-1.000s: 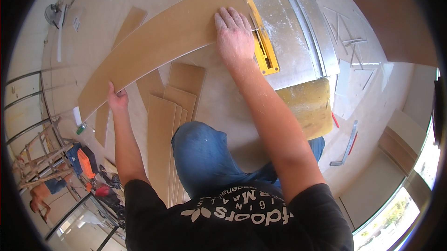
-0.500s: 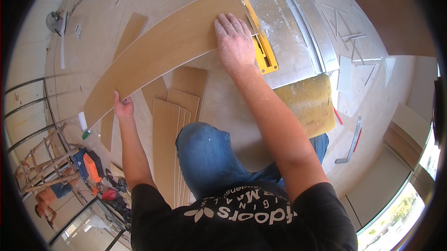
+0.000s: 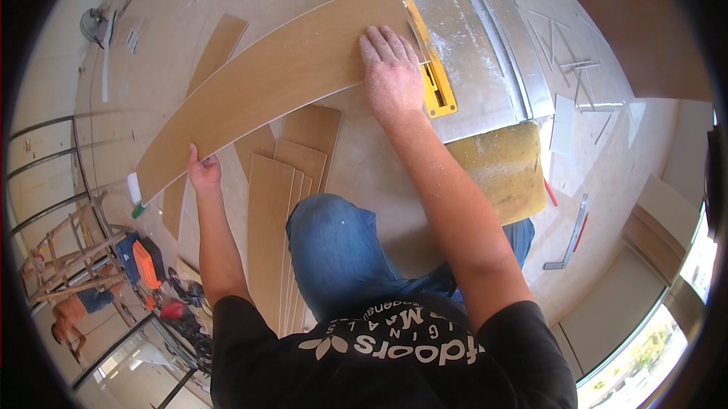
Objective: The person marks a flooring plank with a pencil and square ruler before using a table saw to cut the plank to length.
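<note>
A long tan wood-look plank reaches from the left across onto the metal table of a table saw. Its right end lies over part of the saw's yellow blade insert. My right hand rests flat on top of the plank beside the insert, its dusty fingers stretched out. At the plank's near edge, my left hand grips it close to the left end, thumb on top and the other fingers largely hidden below. I cannot make out the blade clearly.
Several similar planks lie on the floor by my knee. A dusty yellow block-shaped piece adjoins the saw's near side. A metal square lies to the right. Far left, another person is near a wooden frame; a fan stands beyond.
The plank has slid slightly right, farther over the yellow insert, and both hands have moved with it. The view has shifted a little.
</note>
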The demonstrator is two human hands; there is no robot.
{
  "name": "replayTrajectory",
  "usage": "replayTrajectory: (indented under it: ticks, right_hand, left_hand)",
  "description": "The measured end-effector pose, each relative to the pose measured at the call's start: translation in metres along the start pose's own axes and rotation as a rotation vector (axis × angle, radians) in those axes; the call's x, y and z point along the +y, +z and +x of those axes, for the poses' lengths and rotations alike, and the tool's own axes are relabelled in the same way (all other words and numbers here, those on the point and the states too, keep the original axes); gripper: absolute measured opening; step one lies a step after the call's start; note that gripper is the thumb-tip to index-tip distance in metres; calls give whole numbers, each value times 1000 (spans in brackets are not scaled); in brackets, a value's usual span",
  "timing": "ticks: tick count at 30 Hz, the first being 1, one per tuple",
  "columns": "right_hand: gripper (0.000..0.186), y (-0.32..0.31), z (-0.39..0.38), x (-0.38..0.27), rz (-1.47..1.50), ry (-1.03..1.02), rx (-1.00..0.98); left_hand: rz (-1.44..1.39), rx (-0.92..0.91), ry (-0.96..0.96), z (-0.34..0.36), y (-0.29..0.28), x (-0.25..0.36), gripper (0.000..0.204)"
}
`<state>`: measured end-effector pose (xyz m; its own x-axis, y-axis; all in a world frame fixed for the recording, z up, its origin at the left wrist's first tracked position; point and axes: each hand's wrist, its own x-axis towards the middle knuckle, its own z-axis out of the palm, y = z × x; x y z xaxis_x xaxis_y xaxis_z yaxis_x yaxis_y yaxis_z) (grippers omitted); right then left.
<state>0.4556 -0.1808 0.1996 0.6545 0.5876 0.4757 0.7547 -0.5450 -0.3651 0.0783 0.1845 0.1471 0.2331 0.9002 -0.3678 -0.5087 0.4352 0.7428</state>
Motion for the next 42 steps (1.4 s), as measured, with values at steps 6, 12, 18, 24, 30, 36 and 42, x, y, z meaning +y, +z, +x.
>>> replayTrajectory:
  ticks: [6, 12, 18, 24, 30, 36, 42]
  right_hand:
    - [42, -3, -4, 0, -5, 2, -45]
    - [42, -9, -8, -1, -14, -8, -37]
    - [42, -13, -14, -2, 1, -5, -44]
    - [41, -16, -19, -3, -13, -10, -28]
    - [42, -23, -25, -5, -14, 7, -61]
    - [41, -28, -31, -6, -37, 10, -81]
    - [42, -30, -35, -5, -5, 8, -62]
  left_hand:
    - [15, 27, 12, -5, 1, 0, 30]
    - [38, 36, 37, -14, 2, -1, 31]
    - [18, 67, 10, -23, 2, -3, 31]
    - [47, 50, 33, -32, -3, -4, 31]
    - [27, 54, 7, -38, -11, -1, 31]
    - [63, 57, -3, -45, -13, -1, 32]
    - [68, 82, 15, -58, -6, -3, 31]
